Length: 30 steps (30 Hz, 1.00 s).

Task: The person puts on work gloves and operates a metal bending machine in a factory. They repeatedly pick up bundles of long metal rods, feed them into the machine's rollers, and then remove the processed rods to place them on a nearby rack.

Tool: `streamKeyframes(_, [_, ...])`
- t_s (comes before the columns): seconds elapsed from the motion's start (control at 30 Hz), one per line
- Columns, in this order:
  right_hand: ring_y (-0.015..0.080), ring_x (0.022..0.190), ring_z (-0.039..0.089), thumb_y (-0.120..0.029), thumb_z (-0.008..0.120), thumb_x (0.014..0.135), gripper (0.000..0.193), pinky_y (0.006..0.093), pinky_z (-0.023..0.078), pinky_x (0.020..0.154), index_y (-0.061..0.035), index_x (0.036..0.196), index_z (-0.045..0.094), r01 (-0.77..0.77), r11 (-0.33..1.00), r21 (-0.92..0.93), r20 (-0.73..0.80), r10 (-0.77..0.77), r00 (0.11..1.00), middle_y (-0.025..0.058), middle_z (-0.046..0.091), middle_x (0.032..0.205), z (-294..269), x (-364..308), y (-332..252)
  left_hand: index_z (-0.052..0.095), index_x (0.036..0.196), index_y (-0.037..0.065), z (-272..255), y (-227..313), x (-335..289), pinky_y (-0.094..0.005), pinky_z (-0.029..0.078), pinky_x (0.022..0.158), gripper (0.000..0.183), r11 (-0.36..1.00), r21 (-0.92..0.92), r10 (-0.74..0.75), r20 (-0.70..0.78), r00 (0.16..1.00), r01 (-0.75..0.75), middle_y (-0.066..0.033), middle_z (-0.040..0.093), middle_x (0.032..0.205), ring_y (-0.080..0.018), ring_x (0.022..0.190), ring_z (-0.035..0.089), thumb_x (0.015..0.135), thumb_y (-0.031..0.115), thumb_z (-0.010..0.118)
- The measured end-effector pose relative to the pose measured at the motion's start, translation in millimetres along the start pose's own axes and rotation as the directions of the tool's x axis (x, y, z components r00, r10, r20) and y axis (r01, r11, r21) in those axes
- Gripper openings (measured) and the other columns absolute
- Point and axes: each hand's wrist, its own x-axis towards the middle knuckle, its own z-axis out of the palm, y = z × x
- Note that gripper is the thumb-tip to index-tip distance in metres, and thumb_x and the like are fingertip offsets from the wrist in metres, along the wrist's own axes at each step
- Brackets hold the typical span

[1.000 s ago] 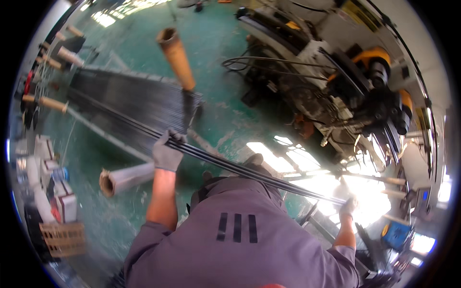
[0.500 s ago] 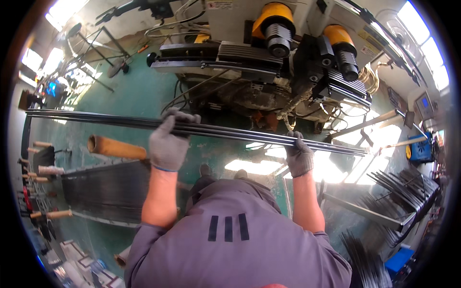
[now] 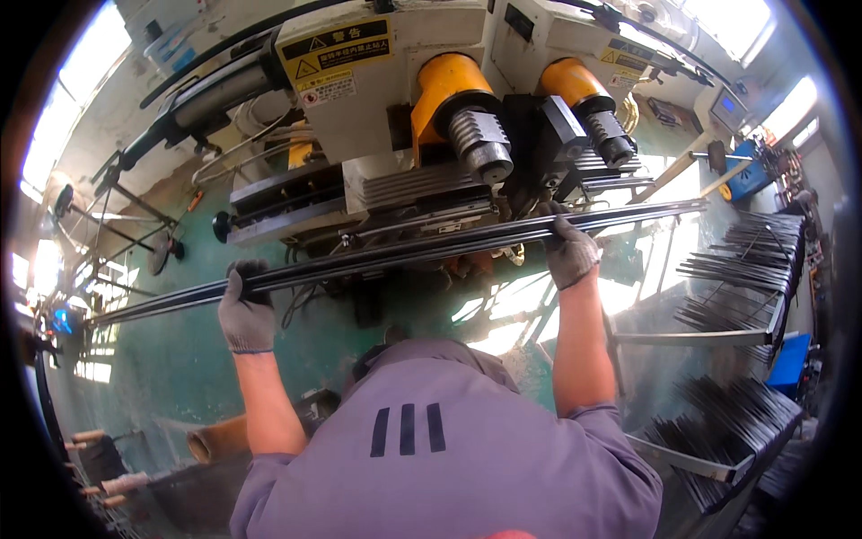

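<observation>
A bundle of several long, thin dark metal rods [image 3: 404, 257] lies across both my hands in front of the machine, its right end higher in the view than its left. My left hand [image 3: 246, 313], in a grey glove, is closed around the rods left of centre, thumb up on the near side. Further right, my gloved right hand [image 3: 571, 255] grips the same bundle, with fingers over the top. Just beyond the rods is the machine bed [image 3: 296, 208], with two ribbed metal heads, a left one [image 3: 482, 144] and a right one [image 3: 609, 136], under orange housings.
Racks with many dark rods, a far one [image 3: 754, 251] and a near one [image 3: 736, 440], stand at the right. A brown tube [image 3: 215, 440] lies at lower left. A metal stand [image 3: 135, 211] is at far left, and a blue box [image 3: 741, 171] at far right.
The machine now appears nearer and the view has turned. The bundle has swung, its right end up and its left end down. My hands are farther apart, still holding it.
</observation>
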Motion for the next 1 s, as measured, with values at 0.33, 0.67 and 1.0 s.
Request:
streamKeyframes(0.33, [0.0271,0.081,0.068,-0.006,0.073,0.087,0.024,0.0382,0.058,0.076,-0.0018,0.109,0.063,0.045,0.999,0.004,-0.379,-0.04,0.925,0.0118,0.07,0.094,61,78,31,0.058,0.111,-0.004,19,-13,58,-0.0443,0.048,0.1,0.032,0.97,-0.137,-0.205,-0.018,0.979,0.2,-0.0159,0.066,0.107,-0.0318,0.104,0.062,0.103,0.025,0.047])
streamKeyframes(0.67, [0.0273,0.1,0.065,-0.009,0.069,0.089,0.042,0.0405,0.054,0.085,-0.0042,0.128,0.054,-0.014,0.921,-0.39,-0.261,-0.096,0.961,0.0113,0.065,0.115,70,107,62,0.059,0.115,-0.004,8,-48,112,-0.047,0.047,0.104,0.032,0.98,-0.053,-0.195,-0.039,0.98,0.193,-0.0161,0.065,0.113,-0.032,0.11,0.061,0.103,0.024,0.047])
streamKeyframes(1.0, [0.0266,0.095,0.066,-0.019,0.062,0.093,0.036,0.0385,0.053,0.085,0.0062,0.118,0.06,0.059,0.982,-0.181,-0.178,-0.092,0.98,0.0149,0.066,0.114,47,121,58,0.059,0.115,-0.004,5,-37,126,-0.0491,0.043,0.108,0.034,0.979,-0.158,-0.145,-0.112,0.983,0.126,-0.0185,0.063,0.118,-0.034,0.118,0.057,0.104,0.023,0.042])
